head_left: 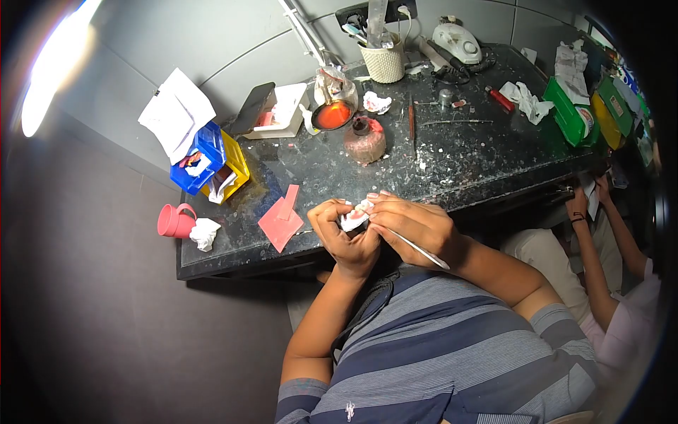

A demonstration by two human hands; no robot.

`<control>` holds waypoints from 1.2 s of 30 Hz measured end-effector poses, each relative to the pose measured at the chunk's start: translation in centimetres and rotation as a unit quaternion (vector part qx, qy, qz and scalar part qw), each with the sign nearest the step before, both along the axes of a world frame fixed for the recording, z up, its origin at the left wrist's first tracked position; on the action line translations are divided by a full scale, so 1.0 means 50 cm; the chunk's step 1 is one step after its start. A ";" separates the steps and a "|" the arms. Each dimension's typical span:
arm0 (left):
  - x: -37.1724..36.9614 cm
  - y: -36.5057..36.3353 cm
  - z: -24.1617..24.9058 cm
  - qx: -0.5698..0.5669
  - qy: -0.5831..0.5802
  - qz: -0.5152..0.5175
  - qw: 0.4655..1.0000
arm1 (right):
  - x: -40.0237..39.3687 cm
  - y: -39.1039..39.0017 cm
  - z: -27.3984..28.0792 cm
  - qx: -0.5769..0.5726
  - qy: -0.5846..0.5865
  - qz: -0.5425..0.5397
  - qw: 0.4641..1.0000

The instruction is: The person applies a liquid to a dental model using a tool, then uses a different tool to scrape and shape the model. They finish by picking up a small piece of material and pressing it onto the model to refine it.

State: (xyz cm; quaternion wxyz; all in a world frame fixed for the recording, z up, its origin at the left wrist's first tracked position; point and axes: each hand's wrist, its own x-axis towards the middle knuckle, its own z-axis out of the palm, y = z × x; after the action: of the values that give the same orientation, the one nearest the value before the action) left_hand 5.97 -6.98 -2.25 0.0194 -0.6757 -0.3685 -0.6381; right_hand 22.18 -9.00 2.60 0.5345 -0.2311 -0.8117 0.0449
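Note:
My left hand point(344, 237) is closed around a small white and pink piece point(356, 216) that looks like a dental model, held just over the table's front edge. Fingers hide much of it. My right hand point(418, 222) grips a slim tool with a pale handle point(426, 256); its tip is hidden at the piece. Right fingertips also touch the piece. Left of my hands, a pink wax sheet point(280, 227) lies flat with a narrow pink strip point(288, 203) across it. Beyond my hands stands a round, red-stained burner bottle point(365, 145).
A pink mug point(176, 221), crumpled tissue point(205, 234) and blue bin point(195, 169) stand at left. Behind are a white box point(291, 113), a dish with orange glow point(332, 115) and a woven pot point(383, 65). A green box point(571, 113) and another person's arm point(590, 265) are right.

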 end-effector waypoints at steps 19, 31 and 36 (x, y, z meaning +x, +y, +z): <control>-0.005 -0.003 0.004 -0.030 0.006 -0.025 0.999 | 0.011 -0.006 0.008 -0.041 0.001 0.000 0.999; -0.005 -0.005 0.012 -0.042 0.017 -0.024 0.999 | 0.010 0.000 -0.006 -0.016 -0.003 -0.013 1.000; -0.003 -0.007 0.016 -0.041 0.024 -0.024 0.999 | 0.012 0.001 -0.010 -0.004 -0.011 -0.020 1.000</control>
State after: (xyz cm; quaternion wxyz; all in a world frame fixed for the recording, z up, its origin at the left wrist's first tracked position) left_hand 5.81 -7.33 -1.43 -0.0150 -0.6997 -0.3777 -0.6063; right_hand 22.75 -8.96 2.11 0.5258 -0.2500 -0.8123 0.0349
